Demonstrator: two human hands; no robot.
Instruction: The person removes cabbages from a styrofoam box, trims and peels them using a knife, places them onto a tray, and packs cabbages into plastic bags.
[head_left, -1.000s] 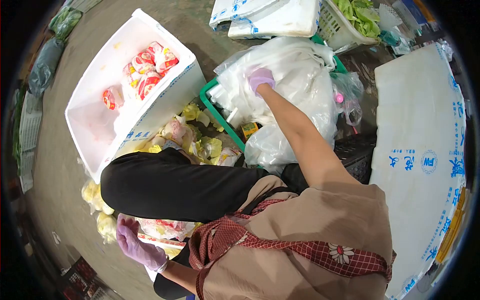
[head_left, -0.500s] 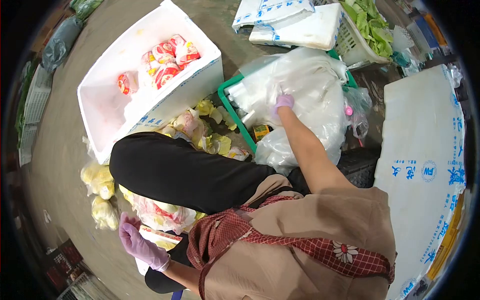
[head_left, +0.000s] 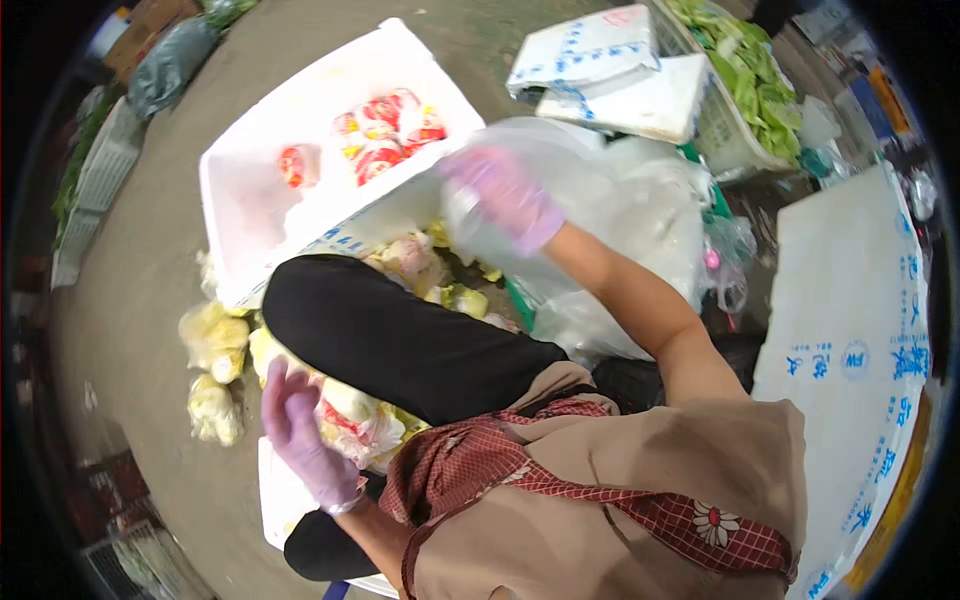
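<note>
My right hand (head_left: 505, 198), in a pinkish-purple glove and smeared by motion, grips a clear plastic bag (head_left: 545, 145) pulled up from a heap of bags (head_left: 640, 240). That heap fills a green crate (head_left: 718, 195), mostly hidden beneath. Over by my lower knee, my left hand (head_left: 305, 435) is raised with nothing in it, its gloved fingers loosely bent and apart. Beside it lie pale yellow vegetables with red-printed wrapping (head_left: 365, 415). A white foam box (head_left: 235, 215) beyond my black-trousered knee holds several heads in red and white wrap (head_left: 385, 135).
Loose yellowish leaves (head_left: 465, 300) lie between the foam box and the crate. Bagged yellow vegetables (head_left: 213, 340) rest on the floor at left. White foam lids (head_left: 640, 95) lean by a basket of green leaves (head_left: 750, 90). A big foam panel (head_left: 835, 330) stands at right.
My right hand has risen from the bag heap and moved left, drawing a clear bag with it. My left hand has shifted slightly right. The whole view has swung a little.
</note>
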